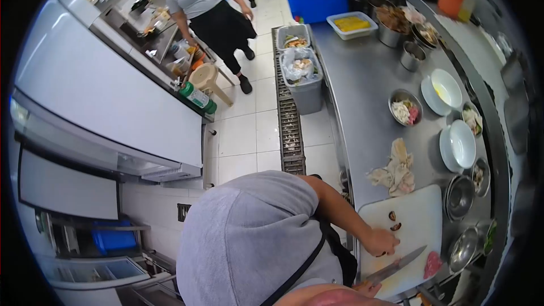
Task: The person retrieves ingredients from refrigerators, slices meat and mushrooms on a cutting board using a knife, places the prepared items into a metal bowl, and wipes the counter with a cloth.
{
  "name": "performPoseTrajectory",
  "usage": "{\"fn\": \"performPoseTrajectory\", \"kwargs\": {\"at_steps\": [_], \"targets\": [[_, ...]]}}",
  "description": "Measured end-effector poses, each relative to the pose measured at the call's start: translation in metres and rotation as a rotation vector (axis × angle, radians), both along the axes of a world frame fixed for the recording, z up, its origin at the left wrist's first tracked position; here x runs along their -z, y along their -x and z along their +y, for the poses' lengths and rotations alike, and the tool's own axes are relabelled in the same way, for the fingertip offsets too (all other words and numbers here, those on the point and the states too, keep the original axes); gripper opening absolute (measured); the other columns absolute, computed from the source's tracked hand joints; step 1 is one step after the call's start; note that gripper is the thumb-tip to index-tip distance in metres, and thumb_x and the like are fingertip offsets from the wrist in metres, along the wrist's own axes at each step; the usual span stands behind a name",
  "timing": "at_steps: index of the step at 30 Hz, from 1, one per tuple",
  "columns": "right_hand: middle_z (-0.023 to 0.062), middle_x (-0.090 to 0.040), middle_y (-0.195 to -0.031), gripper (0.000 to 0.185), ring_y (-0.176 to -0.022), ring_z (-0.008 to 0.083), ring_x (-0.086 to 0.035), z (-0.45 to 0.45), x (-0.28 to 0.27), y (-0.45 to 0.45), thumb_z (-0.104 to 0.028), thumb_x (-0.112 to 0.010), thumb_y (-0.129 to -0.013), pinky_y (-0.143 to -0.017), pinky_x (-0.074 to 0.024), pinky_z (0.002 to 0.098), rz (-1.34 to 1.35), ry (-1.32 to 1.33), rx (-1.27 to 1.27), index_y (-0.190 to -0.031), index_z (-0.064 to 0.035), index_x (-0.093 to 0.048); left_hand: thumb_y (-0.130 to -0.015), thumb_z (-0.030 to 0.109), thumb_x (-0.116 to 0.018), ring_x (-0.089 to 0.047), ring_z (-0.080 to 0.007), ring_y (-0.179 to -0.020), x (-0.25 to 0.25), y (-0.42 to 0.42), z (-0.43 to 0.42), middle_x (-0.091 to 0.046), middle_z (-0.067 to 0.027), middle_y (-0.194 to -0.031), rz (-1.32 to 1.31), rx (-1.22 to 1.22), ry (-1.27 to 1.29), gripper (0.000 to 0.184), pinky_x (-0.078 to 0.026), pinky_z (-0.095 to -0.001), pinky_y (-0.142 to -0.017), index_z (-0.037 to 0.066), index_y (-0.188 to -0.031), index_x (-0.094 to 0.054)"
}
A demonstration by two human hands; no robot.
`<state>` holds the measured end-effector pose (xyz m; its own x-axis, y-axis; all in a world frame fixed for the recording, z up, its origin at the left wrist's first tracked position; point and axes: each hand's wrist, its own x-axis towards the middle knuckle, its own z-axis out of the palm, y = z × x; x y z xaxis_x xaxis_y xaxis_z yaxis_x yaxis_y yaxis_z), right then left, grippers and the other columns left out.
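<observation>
My left hand (381, 242) rests on the white cutting board (422, 204), its fingers curled down over a small dark brown piece of food, mostly hidden. Close by, my right hand (368, 289) grips the handle of a kitchen knife (396, 266); its broad blade lies slanted over the board, pointing away from me. Beyond my left hand sit two dark brown cut pieces (392, 215), perhaps mushroom. A pink slab of raw meat (433, 264) lies at the board's far edge, past the knife tip.
A crumpled cloth (395, 170) lies left of the board on the steel counter (362, 79). Metal bowls (460, 197), white bowls (458, 146) and a bowl of chopped food (405, 107) stand around. Bins (301, 73) line the floor drain; another person (207, 11) stands across the aisle.
</observation>
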<state>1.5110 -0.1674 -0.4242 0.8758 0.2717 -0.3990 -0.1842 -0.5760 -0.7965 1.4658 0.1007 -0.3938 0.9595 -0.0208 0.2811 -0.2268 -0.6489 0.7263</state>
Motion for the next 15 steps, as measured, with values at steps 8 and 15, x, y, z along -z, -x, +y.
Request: {"fn": "performPoseTrajectory", "kwargs": {"at_steps": [8,15], "targets": [[0.0277,-0.064,-0.091,0.039,-0.076,0.0286,-0.067,0.036,-0.089,0.067,-0.032,-0.052,-0.097,-0.064,-0.0515,0.0451,-0.269,0.545,-0.227,-0.118,0.0003,-0.051,-0.075,0.016,-0.065,-0.06,-0.0331,-0.088,0.014,0.02,-0.004,-0.058,-0.0128,-0.091,-0.243,0.125,-0.04,0.011,-0.052,-0.0423,-0.074,0.005,-0.075,-0.065],[0.0324,-0.059,-0.12,0.055,-0.112,0.0463,-0.057,0.05,-0.116,0.118,0.002,-0.051,-0.085,-0.094,-0.0463,0.0475,-0.32,0.582,-0.435,-0.139,0.0071,-0.041,-0.076,0.016,-0.058,-0.059,-0.0295,-0.078,0.041,0.012,-0.021,-0.058,-0.0144,-0.078,-0.286,-0.002,0.057,0.011,-0.05,-0.0415,-0.07,0.005,-0.076,-0.059]]}}
